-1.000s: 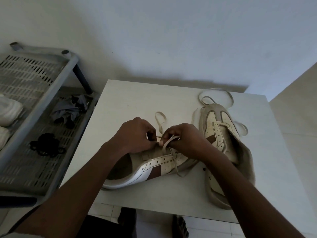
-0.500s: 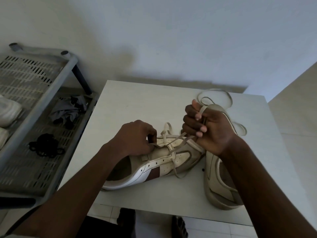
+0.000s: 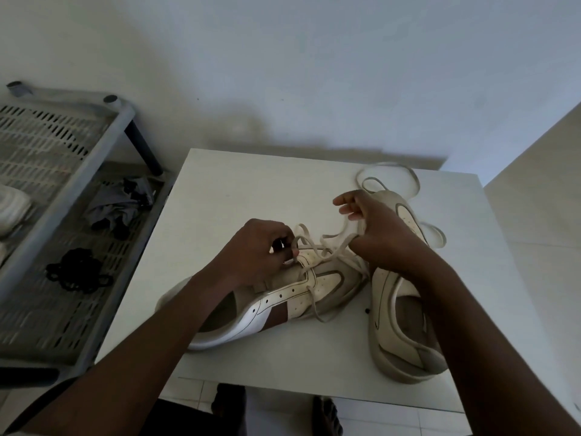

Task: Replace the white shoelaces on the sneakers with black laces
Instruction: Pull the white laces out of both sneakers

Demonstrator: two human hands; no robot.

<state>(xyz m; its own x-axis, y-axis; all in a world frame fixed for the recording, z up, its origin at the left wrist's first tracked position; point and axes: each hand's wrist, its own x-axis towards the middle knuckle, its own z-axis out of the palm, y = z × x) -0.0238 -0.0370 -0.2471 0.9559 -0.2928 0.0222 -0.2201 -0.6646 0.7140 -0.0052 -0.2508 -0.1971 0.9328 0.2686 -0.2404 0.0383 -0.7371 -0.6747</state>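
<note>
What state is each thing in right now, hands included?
Left sneaker, on its side, partly unlaced.
White lace, slack, threaded only near the toe.
Left hand, pinches white lace.
Right hand, holds white lace.
Right sneaker, lying alongside.
Loose lace, slack by its toe.
Black laces, bundled on rack, untouched.

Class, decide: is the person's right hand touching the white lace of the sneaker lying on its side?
Touching. The head view shows the white lace running from the sneaker straight into the right hand's grip, with no gap.
</note>
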